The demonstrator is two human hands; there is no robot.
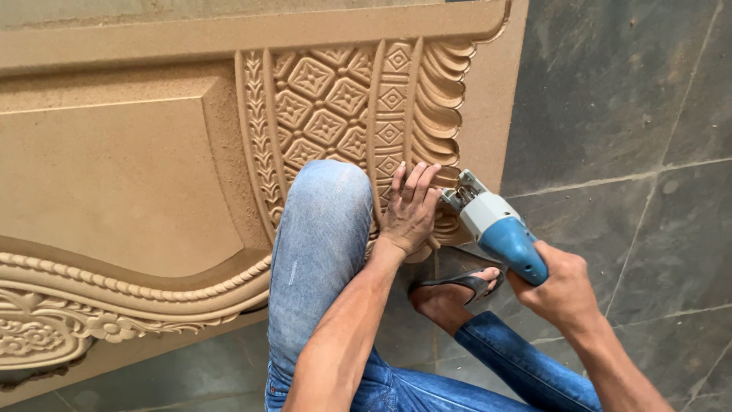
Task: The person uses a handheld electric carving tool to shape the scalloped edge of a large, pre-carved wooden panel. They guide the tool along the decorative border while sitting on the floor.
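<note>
While flat on carved panel (335, 99), left hand (409, 214).

Left hand (410, 207) pressed flat on the carved wooden panel (137, 175), fingers spread over the scalloped edge beside the diamond pattern. Right hand (563, 284) wrapped tight around a blue and grey power tool (496, 225), its tip at the panel's edge, just beside the left fingers. Jeans-clad knee (324, 202) raised against the carving; sandalled foot (457, 286) on the grey tiled floor (633, 114).
</note>
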